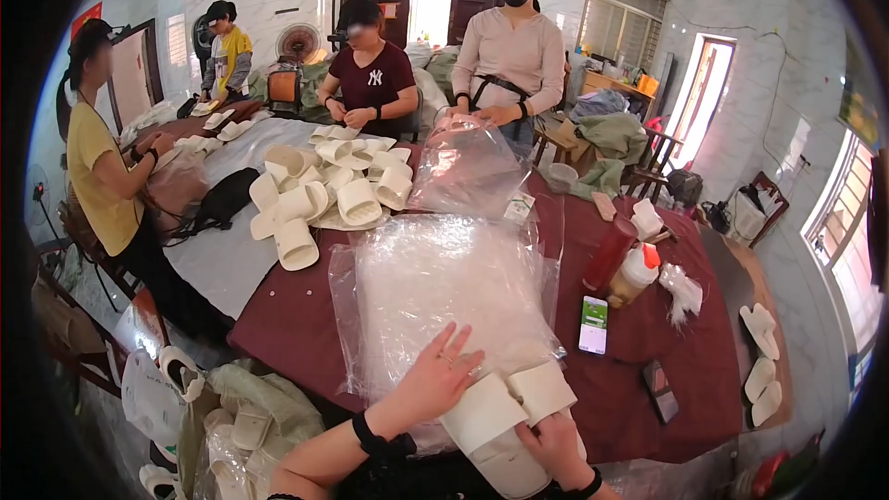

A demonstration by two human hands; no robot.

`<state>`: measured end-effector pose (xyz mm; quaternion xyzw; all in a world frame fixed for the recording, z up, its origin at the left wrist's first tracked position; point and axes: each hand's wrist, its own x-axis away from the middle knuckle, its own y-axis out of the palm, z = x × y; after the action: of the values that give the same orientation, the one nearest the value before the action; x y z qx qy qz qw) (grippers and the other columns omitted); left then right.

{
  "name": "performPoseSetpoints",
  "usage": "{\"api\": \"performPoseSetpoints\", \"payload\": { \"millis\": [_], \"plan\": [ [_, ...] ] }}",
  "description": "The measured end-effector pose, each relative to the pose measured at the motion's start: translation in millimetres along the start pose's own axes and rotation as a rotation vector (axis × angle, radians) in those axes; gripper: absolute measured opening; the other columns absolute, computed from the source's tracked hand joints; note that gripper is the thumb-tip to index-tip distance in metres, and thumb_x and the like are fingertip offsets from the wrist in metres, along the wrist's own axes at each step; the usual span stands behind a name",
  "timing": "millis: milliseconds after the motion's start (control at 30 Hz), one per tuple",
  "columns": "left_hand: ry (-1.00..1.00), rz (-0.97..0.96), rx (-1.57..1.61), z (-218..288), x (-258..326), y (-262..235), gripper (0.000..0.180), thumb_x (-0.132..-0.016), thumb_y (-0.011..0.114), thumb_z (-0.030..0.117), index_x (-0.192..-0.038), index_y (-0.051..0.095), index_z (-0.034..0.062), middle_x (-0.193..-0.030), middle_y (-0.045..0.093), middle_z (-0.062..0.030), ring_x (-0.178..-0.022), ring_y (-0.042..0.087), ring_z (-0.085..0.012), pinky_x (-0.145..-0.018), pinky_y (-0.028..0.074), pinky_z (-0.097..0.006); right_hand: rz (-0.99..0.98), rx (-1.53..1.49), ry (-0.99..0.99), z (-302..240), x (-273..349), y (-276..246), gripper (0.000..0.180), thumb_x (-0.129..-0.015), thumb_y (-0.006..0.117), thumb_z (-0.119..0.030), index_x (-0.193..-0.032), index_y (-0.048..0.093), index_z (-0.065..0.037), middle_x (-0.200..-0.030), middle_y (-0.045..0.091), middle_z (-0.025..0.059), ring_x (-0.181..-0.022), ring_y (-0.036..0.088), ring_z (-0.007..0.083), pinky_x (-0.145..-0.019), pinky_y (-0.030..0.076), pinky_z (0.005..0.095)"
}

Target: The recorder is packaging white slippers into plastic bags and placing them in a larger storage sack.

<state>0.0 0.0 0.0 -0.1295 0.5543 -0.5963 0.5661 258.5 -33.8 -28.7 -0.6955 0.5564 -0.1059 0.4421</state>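
Note:
A pair of cream slippers [496, 421] lies side by side at the front edge of the table, soles down with wide straps up. My right hand [553, 443] grips the right slipper near its strap, with some fingers hidden under it. My left hand [435, 375], with a ring on one finger, lies with fingers stretched on a stack of clear plastic bags [444, 268], just left of the slippers. Nothing is held in my left hand. Dark bands circle both wrists.
A heap of cream slippers [329, 181] stands beyond the bags. To the right are a phone [594, 324], a jar with a red lid [633, 274], a dark red cylinder [609, 255] and a dark device [659, 391]. A sack of slippers [250, 426] sits lower left. Several people work around the table.

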Motion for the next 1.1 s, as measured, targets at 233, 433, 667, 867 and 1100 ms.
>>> {"api": "performPoseSetpoints", "payload": {
  "millis": [233,433,667,867,1100],
  "plan": [
    [0.071,0.021,0.010,18,-3,-11,0.038,-0.091,0.060,0.017,-0.127,0.059,0.0022,-0.147,0.041,-0.0217,-0.138,0.035,-0.0440,-0.111,0.035,-0.050,0.107,0.168,-0.161,-4,-15,0,0.029,-0.082,0.073,-0.022,-0.101,0.067,-0.001,-0.078,0.065,0.0149,-0.069,0.064,0.0321,-0.060,0.051,0.0405],
    [0.115,0.012,0.029,39,-9,-4,0.040,-0.093,0.058,0.019,-0.128,0.057,-0.0004,-0.147,0.041,-0.0223,-0.139,0.034,-0.0424,-0.113,0.032,-0.051,0.025,0.161,-0.237,-13,-22,5,0.031,-0.083,0.072,-0.022,-0.104,0.065,0.001,-0.081,0.065,0.0165,-0.073,0.063,0.0347,-0.062,0.051,0.0438],
    [0.145,-0.040,0.136,50,-7,4,0.042,-0.095,0.057,0.018,-0.131,0.054,-0.0018,-0.148,0.040,-0.0212,-0.139,0.036,-0.0385,-0.114,0.029,-0.052,-0.042,0.193,-0.097,-4,-42,12,0.026,-0.084,0.069,-0.023,-0.094,0.065,0.001,-0.081,0.064,0.0190,-0.073,0.062,0.0373,-0.065,0.050,0.0465],
    [0.175,-0.015,0.175,60,-10,-4,0.043,-0.096,0.055,0.019,-0.133,0.052,-0.0029,-0.146,0.042,-0.0216,-0.139,0.036,-0.0378,-0.115,0.028,-0.050,0.176,0.168,-0.264,11,-69,46,0.029,-0.086,0.066,-0.029,-0.090,0.065,-0.001,-0.077,0.064,0.0186,-0.071,0.063,0.0365,-0.066,0.049,0.0466],
    [0.208,-0.081,0.231,59,-13,13,0.042,-0.097,0.053,0.017,-0.134,0.050,-0.0028,-0.146,0.043,-0.0213,-0.140,0.036,-0.0366,-0.116,0.028,-0.049,0.001,0.106,0.216,0,-125,110,0.034,-0.094,0.059,-0.032,-0.082,0.062,-0.001,-0.074,0.063,0.0201,-0.068,0.062,0.0373,-0.065,0.048,0.0475]
  ]
}}
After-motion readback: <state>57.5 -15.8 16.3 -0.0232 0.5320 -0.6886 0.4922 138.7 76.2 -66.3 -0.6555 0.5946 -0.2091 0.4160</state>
